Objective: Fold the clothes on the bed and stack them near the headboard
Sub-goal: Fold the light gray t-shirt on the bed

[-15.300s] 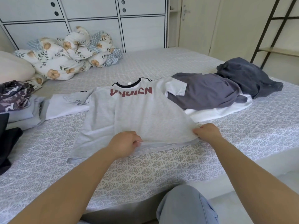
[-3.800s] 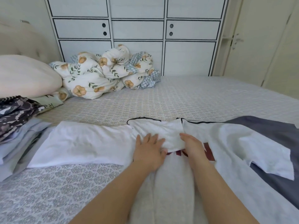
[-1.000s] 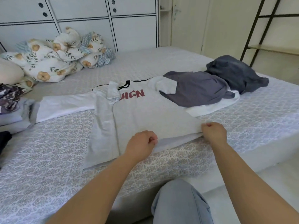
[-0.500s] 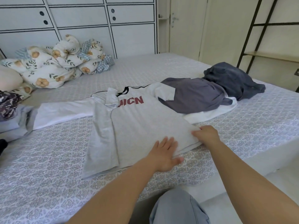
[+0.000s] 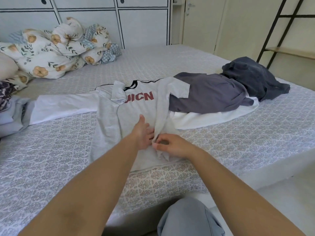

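Note:
A light grey T-shirt (image 5: 136, 108) with red letters lies face up near the bed's front edge, its left side folded inward. My right hand (image 5: 172, 145) pinches the shirt's right bottom corner and holds it over the middle of the shirt. My left hand (image 5: 142, 133) rests flat on the shirt with straight fingers, just left of that fold. A white garment (image 5: 63, 106) lies under the shirt and stretches left. A purple-grey garment (image 5: 209, 97) and a dark blue one (image 5: 252, 77) lie to the right on another white piece (image 5: 213, 118).
Folded clothes (image 5: 10, 108) are stacked at the far left by a pillow (image 5: 6, 68). A floral duvet (image 5: 59, 48) is bunched by the white cabinets (image 5: 139, 23). A black-framed shelf (image 5: 289, 53) stands at the right. My knee (image 5: 187, 218) is at the bed's edge.
My right hand has pulled the shirt's right bottom corner leftward over the shirt, folding the right side in. My left hand has slid up onto the shirt's middle.

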